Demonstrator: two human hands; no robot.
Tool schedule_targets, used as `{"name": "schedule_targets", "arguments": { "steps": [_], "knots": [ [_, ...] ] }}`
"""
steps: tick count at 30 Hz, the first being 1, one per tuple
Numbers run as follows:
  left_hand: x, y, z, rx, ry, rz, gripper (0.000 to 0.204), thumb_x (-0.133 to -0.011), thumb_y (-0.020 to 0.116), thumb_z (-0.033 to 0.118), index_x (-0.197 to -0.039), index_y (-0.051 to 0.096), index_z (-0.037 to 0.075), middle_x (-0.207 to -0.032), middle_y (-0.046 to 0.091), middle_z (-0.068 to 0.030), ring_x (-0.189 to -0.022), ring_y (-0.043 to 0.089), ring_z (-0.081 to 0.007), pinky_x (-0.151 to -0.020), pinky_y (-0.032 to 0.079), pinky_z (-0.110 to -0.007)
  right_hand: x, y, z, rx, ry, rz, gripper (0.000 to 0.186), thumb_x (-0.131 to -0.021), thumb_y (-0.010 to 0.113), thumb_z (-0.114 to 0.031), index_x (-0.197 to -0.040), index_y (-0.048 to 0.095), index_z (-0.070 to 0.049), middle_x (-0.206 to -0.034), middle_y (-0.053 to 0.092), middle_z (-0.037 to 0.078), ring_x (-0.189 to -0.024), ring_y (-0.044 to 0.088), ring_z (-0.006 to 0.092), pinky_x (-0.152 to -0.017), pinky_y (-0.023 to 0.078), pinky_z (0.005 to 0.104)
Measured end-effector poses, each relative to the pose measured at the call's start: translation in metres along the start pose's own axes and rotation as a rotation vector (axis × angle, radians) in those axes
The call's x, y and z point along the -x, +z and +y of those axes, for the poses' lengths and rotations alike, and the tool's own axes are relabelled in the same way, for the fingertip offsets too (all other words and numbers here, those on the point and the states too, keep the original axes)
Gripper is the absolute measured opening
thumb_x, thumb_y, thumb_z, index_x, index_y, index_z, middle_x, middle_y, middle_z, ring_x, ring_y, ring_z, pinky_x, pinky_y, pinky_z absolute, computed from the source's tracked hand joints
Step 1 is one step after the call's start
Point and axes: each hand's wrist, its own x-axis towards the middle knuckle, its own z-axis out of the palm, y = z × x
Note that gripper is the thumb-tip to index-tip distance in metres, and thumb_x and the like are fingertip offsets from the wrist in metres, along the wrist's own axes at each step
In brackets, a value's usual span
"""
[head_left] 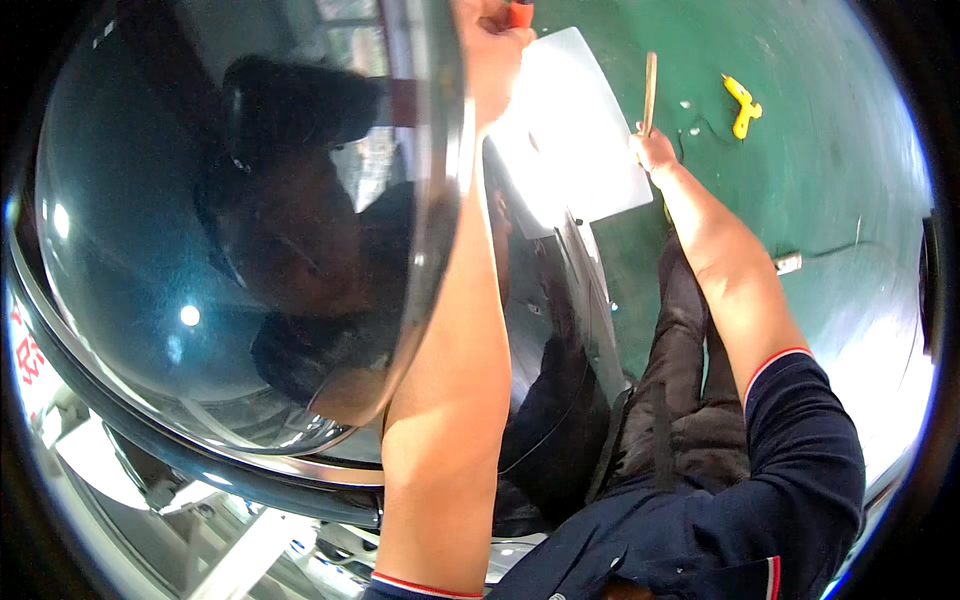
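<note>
At the top, my left hand (pixel 490 75) is closed round a small orange-and-black thing (pixel 521 14), cut off by the picture's edge. It is beside the edge of a large dark, glossy curved car window or panel (pixel 300 250), which mirrors dark shapes. My right hand (pixel 656 152), to the right, grips a thin tan stick (pixel 650 85) that points away from me; its lower end is hidden in my fingers. Between my hands a white rectangular sheet or panel (pixel 600 140) glares brightly, so its surface detail is washed out.
On the green floor (pixel 800 190) lies a yellow glue gun (pixel 742 105). A small white block (pixel 789 262) with a cable rests nearer, right of my right forearm. Dark glossy bodywork (pixel 550 340) curves beside my legs. Pale structures (pixel 250 550) show at the lower left.
</note>
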Motion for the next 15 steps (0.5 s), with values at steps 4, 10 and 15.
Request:
{"name": "schedule_targets", "arguments": {
  "steps": [4,10,15],
  "knots": [
    [-0.008,-0.005,-0.034,0.098,-0.047,-0.093,0.026,-0.090,0.076,0.013,-0.111,0.071,0.000,-0.095,0.075,-0.0055,-0.086,0.067,-0.0103,-0.076,0.047,-0.026,0.070,-0.032,-0.017,0.032,-0.013,0.154,0.053,-0.091,0.062,-0.013,-0.141,0.052,0.002,-0.098,0.067,0.011,-0.066,0.066,0.0161,-0.059,0.055,0.0312],
    [-0.002,0.018,-0.031,-0.142,-0.034,-0.356,0.029,-0.088,0.078,0.022,-0.114,0.076,0.007,-0.092,0.074,0.0013,-0.077,0.053,-0.0090,-0.076,0.042,-0.025,0.165,-0.182,0.031,0.288,-0.043,0.206,0.024,-0.087,0.066,-0.024,-0.093,0.071,-0.001,-0.074,0.065,0.007,-0.064,0.060,0.0181,-0.056,0.048,0.0355],
    [0.001,0.024,-0.070,-0.213,-0.138,-0.524,0.013,-0.089,0.074,0.018,-0.096,0.076,0.007,-0.090,0.073,-0.0017,-0.090,0.057,-0.0124,-0.088,0.042,-0.029,0.275,-0.209,0.036,0.196,0.323,0.242,0.036,-0.088,0.064,-0.039,-0.082,0.068,-0.003,-0.069,0.060,0.004,-0.060,0.052,0.0157,-0.054,0.036,0.0352]
  ]
}}
